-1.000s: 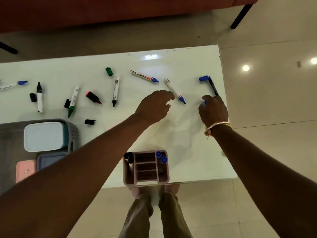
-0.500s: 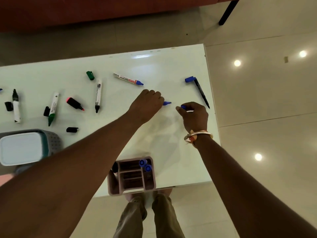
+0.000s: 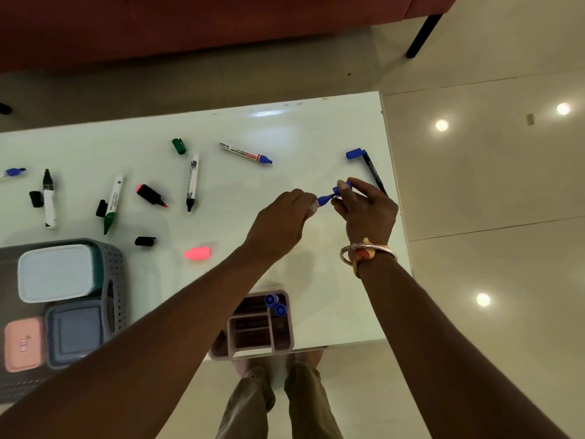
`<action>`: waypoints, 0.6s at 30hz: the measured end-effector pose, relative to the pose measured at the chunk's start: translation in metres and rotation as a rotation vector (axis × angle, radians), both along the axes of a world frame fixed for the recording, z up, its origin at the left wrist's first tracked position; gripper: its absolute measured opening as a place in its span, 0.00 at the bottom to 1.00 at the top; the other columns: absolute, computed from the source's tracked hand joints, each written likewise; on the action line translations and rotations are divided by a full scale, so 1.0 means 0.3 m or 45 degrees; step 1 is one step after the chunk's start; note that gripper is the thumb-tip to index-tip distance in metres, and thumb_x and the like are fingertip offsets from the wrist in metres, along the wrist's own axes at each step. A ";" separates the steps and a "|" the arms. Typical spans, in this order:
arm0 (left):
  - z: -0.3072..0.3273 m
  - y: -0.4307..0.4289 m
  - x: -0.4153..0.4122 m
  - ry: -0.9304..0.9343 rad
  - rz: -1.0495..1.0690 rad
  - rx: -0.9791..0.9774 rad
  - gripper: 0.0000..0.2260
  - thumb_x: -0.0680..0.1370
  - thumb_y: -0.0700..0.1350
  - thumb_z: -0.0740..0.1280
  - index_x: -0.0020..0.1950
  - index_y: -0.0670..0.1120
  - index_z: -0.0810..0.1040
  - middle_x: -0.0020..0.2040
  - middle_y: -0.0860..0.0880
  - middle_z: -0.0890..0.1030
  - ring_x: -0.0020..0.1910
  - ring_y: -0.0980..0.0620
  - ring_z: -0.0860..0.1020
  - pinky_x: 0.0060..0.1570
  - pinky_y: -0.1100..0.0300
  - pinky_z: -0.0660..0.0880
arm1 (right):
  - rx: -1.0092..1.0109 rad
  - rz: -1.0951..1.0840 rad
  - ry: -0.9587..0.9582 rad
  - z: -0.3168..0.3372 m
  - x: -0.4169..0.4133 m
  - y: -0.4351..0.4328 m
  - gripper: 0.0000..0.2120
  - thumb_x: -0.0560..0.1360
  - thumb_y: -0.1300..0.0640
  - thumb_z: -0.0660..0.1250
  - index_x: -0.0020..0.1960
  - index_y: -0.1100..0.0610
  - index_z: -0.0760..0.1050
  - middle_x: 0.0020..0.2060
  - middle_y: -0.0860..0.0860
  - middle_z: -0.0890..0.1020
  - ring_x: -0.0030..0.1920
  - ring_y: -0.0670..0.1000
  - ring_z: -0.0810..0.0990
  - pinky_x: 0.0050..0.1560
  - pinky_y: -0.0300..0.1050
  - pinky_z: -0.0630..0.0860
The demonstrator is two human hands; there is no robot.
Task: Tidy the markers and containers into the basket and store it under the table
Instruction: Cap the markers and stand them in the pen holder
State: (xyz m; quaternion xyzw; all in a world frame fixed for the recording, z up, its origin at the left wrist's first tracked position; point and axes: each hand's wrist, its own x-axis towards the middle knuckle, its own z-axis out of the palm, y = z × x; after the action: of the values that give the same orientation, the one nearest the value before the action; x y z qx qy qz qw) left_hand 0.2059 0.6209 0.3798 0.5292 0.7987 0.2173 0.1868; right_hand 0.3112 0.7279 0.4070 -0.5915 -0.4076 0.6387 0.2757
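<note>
My left hand [image 3: 280, 221] grips a blue-tipped white marker [image 3: 322, 201] above the white table [image 3: 285, 128]. My right hand [image 3: 364, 210] pinches a blue cap [image 3: 342, 187] just off the marker's tip. A pink organiser [image 3: 253, 327] with two blue-capped markers stands at the near edge. The grey basket [image 3: 110, 274] at the left holds a white-lidded, a grey-lidded and a pink-lidded container. Loose on the table lie a blue marker [image 3: 245, 152], a black marker [image 3: 192, 182], a green marker [image 3: 113, 204], a pink highlighter [image 3: 151, 195] and a black pen [image 3: 373, 171] beside a blue cap [image 3: 354, 153].
Loose caps lie about: green [image 3: 179, 146], black [image 3: 145, 240], pink [image 3: 198, 253]. Another black marker [image 3: 48, 198] and a blue-tipped one [image 3: 12, 172] rest at the far left. A red sofa [image 3: 190, 23] stands behind the table. My feet show under the near edge.
My left hand has picked the blue-tipped marker up off the table. My right hand has brought the blue cap over to its tip. The camera view has shifted.
</note>
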 end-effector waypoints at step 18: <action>0.152 -0.057 0.038 -0.513 0.561 0.343 0.08 0.81 0.37 0.64 0.55 0.38 0.81 0.38 0.53 0.78 0.36 0.66 0.77 0.40 0.76 0.69 | 0.458 0.361 -0.199 0.097 -0.094 -0.154 0.20 0.72 0.54 0.76 0.63 0.52 0.79 0.44 0.49 0.84 0.42 0.45 0.83 0.48 0.34 0.80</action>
State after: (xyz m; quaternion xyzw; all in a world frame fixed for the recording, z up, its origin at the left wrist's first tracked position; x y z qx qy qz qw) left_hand 0.2173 0.6037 0.4255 0.3100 0.8050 0.4566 0.2177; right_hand 0.2831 0.6816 0.4362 -0.5173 -0.6140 0.5405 0.2518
